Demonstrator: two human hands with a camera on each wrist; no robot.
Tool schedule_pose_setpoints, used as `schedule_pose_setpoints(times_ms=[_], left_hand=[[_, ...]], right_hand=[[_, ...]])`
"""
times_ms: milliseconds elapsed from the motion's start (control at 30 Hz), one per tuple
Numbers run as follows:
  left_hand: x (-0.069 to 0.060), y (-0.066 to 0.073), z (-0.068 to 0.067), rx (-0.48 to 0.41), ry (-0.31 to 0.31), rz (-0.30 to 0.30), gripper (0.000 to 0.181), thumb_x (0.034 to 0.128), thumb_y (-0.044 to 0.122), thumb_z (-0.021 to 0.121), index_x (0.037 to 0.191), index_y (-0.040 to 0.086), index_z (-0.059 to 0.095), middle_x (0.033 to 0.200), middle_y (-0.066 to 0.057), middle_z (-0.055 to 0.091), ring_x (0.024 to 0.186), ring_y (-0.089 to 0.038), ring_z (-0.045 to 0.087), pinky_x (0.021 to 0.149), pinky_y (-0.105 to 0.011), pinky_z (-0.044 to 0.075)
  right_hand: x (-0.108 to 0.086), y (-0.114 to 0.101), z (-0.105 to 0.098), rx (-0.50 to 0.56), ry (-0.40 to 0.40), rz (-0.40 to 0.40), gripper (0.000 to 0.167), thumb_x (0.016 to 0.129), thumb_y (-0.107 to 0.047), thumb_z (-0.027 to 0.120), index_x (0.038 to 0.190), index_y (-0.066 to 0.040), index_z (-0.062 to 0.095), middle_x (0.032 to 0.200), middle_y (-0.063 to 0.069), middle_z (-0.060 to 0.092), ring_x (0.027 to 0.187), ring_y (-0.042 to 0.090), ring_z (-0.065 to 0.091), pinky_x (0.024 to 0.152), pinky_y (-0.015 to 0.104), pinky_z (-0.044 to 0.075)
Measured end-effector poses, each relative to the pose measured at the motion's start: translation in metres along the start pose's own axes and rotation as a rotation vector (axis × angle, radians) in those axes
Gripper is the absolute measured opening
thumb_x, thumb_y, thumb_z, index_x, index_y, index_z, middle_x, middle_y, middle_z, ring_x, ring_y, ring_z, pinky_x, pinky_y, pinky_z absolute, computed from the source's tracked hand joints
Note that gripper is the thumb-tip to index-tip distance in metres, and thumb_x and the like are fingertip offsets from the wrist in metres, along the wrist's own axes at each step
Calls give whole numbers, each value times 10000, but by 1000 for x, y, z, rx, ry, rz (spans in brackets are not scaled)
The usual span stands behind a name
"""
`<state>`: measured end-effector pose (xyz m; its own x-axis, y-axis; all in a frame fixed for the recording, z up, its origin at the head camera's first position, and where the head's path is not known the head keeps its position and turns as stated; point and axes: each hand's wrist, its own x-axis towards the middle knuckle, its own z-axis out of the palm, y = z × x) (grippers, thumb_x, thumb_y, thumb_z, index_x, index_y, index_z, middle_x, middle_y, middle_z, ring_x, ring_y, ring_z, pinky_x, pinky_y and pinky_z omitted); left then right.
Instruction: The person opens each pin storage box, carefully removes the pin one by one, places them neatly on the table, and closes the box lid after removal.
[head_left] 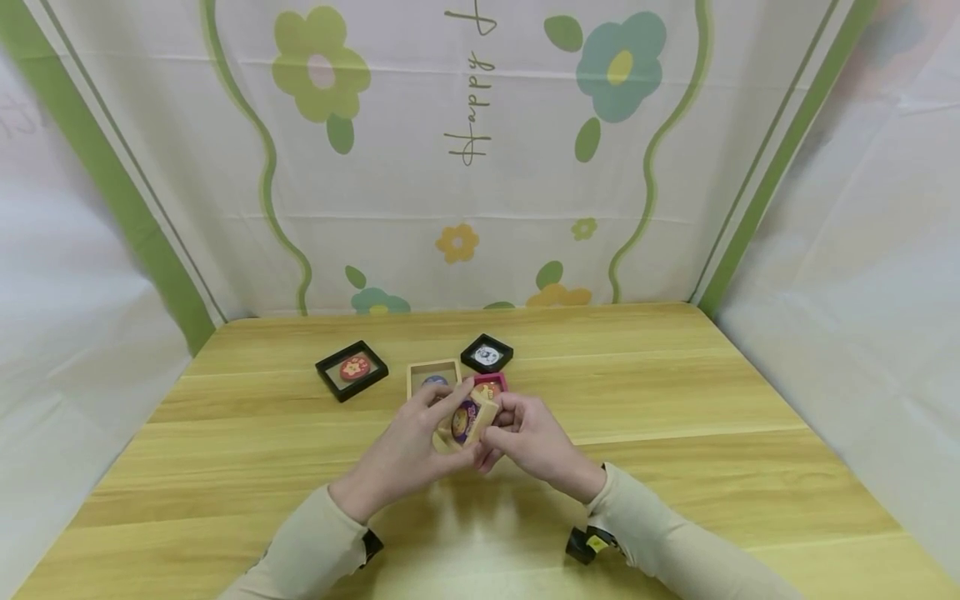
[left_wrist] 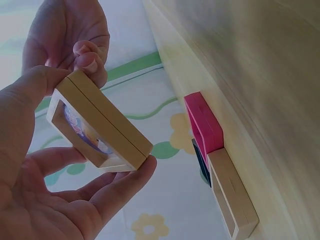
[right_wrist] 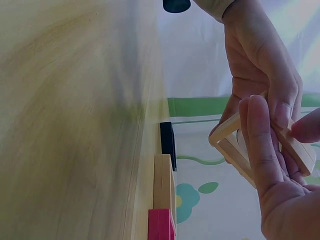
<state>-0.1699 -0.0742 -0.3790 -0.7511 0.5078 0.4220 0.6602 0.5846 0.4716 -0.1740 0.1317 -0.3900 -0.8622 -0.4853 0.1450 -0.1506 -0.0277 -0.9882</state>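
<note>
A small beige display frame point(head_left: 484, 419) with a clear window is held up above the table, tilted. Inside it is a purple round badge point(head_left: 464, 419). My left hand point(head_left: 408, 454) grips the frame from the left, thumb at one end and fingers at the other, as the left wrist view shows. At the frame's right edge, my right hand point(head_left: 536, 437) has its fingers curled and pinches the side near a corner. In the right wrist view its fingers cover part of the beige frame point(right_wrist: 233, 153). A thin seam runs along the frame's side point(left_wrist: 107, 117).
Behind my hands stand another beige frame point(head_left: 411, 379) with a blue badge and a pink frame point(head_left: 504, 382), partly hidden. Farther back is a black frame point(head_left: 487, 353) with a white badge. Another black frame point(head_left: 341, 385) with a red badge lies left. A printed cloth hangs behind the table.
</note>
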Motion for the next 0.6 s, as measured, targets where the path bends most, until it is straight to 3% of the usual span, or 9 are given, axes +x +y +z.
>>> schedule_pose_setpoints(times_ms=[333,600], left_hand=[[0,2,-5,-12,-14,-61,781,820,334,802,1483,126,444,1329,-181,501,1043,-274,560,817,-355,528],[0,5,-4,-2,-8,-36,792,825,367,799,1484,119,438,1309,-169,505,1041,-275,563,819,-357,530]], right_hand=[[0,-2,0,13,-21,-2,142,941,40,539,1061,95,593,826,216,688,674,344,691,657,547,557],[-2,-4,0,-22,8,-21,179,906,64,514,1058,78,609,821,191,675,622,295,668,562,436,568]])
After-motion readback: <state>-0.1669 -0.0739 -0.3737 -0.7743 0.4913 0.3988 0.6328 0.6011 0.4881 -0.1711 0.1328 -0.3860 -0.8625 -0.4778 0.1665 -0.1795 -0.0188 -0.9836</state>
